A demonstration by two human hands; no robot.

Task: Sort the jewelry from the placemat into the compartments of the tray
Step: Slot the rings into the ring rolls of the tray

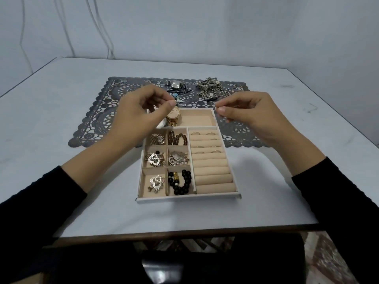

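A white tray (188, 198) with beige lining lies near me, its far end on the dark lace placemat (96, 119). Its small compartments hold brooches, heart pendants and a black bead bracelet (180, 182). Its ring rolls (211, 160) carry several rings. A gold watch (173, 116) lies in the far compartment. My left hand (143, 113) hovers over that watch, thumb and forefinger pinched together. My right hand (252, 117) pinches a tiny piece at the tray's far right corner. Whatever is held is too fine to make out.
On the placemat beyond the tray lie a silver watch (176, 84), a heap of silver chains (209, 88), dark hairpins (178, 90), a turquoise bead piece (175, 96) and small rings (121, 83). The white table (61, 160) ends at a wall behind.
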